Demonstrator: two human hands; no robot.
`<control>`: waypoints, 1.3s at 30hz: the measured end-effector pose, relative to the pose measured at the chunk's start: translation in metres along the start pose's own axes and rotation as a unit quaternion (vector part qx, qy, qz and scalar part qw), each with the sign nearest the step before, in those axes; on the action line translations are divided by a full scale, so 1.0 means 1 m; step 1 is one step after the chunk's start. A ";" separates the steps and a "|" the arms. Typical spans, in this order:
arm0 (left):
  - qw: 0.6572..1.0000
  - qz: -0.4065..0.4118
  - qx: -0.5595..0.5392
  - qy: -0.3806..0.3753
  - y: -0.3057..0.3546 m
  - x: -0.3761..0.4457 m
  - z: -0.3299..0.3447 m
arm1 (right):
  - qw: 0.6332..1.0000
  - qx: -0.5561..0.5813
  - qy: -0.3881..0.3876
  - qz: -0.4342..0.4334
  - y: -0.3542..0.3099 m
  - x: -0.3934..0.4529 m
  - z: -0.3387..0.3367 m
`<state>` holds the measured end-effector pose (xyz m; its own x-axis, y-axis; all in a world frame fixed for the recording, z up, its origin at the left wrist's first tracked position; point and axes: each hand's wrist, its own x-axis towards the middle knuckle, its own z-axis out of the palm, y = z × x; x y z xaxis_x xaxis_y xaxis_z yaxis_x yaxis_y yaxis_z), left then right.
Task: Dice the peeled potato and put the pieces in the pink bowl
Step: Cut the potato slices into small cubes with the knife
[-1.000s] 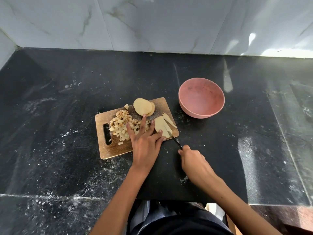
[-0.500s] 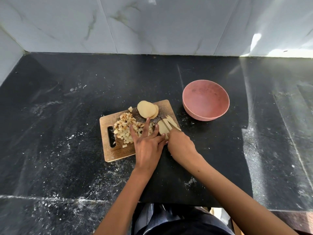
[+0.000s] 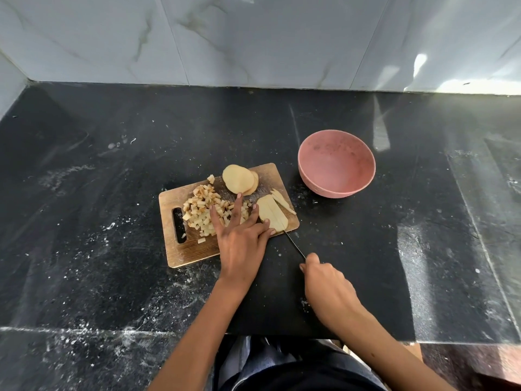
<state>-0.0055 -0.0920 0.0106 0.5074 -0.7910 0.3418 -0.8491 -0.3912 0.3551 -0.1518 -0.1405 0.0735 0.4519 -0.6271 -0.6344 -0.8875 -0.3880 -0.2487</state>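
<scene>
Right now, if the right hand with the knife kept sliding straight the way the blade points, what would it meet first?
Probably the potato slab at the cutting board's near right corner: the knife in the right hand points up-left at it, its tip about at the slab's edge. Depth is unclear.

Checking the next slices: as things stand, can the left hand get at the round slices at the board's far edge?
Probably yes. The left hand lies flat on the board, its fingers just short of the round slices, with nothing between. The dice pile lies to the left.
</scene>
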 end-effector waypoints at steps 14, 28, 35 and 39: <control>0.997 -0.072 -0.019 -0.015 -0.006 -0.002 0.001 | 0.992 0.037 0.097 -0.075 -0.004 0.014 -0.021; 0.983 -0.156 -0.022 -0.099 -0.003 0.007 -0.008 | 0.995 0.016 0.072 -0.066 -0.032 0.045 -0.020; 0.984 -0.145 -0.054 -0.090 -0.006 0.008 -0.009 | 0.994 0.024 0.077 -0.070 -0.033 0.047 -0.024; 0.981 -0.170 -0.086 -0.043 -0.010 0.008 -0.005 | 0.994 0.020 0.078 -0.073 -0.032 0.047 -0.023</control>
<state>0.0075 -0.0919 0.0141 0.7361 -0.6686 0.1053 -0.5914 -0.5597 0.5804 -0.1003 -0.1733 0.0685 0.5826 -0.6644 -0.4681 -0.8124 -0.4583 -0.3605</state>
